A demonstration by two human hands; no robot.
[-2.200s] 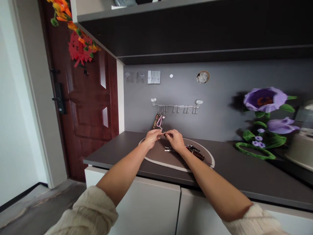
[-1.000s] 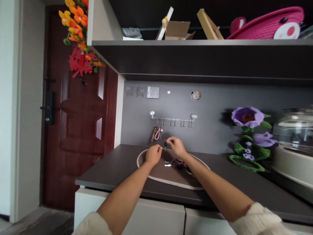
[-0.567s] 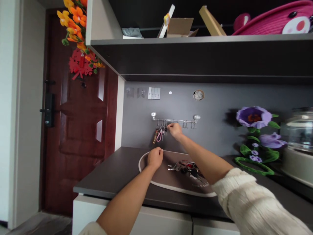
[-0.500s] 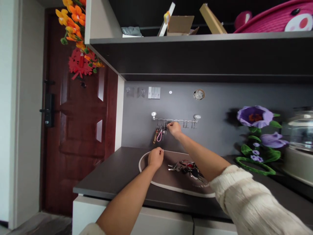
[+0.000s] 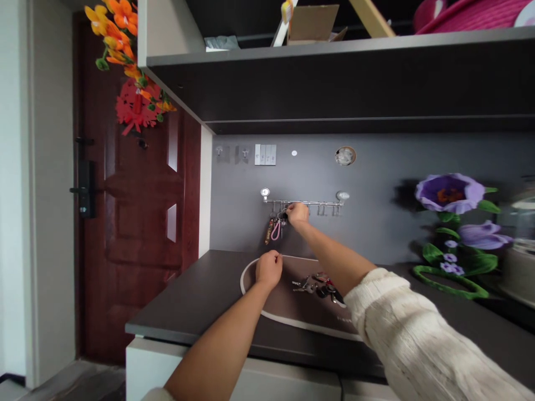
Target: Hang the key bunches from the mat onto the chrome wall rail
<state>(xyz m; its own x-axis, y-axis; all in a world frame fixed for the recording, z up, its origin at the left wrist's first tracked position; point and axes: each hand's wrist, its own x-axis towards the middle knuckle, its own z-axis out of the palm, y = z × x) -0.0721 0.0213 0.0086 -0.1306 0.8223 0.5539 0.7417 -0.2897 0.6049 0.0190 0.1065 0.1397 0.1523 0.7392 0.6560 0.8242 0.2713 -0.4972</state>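
My right hand (image 5: 298, 213) is up at the metal hook rail (image 5: 320, 203) on the grey wall, its fingers pinching a key ring (image 5: 285, 211) just under the hooks. To its left hang a pink strap loop (image 5: 275, 230) and a brown-and-gold keychain (image 5: 268, 231) with lettering. Lower down, my left hand (image 5: 268, 268) is closed above the edge of the brown mat (image 5: 288, 309); whatever its fingertips hold, if anything, is hidden. Several loose keys (image 5: 307, 286) lie in a pile on the mat, partly behind my right forearm.
A dark shelf (image 5: 334, 49) juts out overhead. On the counter (image 5: 179, 295) at the right stand purple fabric flowers (image 5: 451, 195) and a glass-topped appliance (image 5: 520, 245). Orange flowers (image 5: 121, 39) hang at the left before a red-brown door (image 5: 142, 250).
The view has shifted slightly, with the shelf higher in the picture. My right hand's fingers have closed in nearer the hooks at the key ring. My left hand stays much the same.
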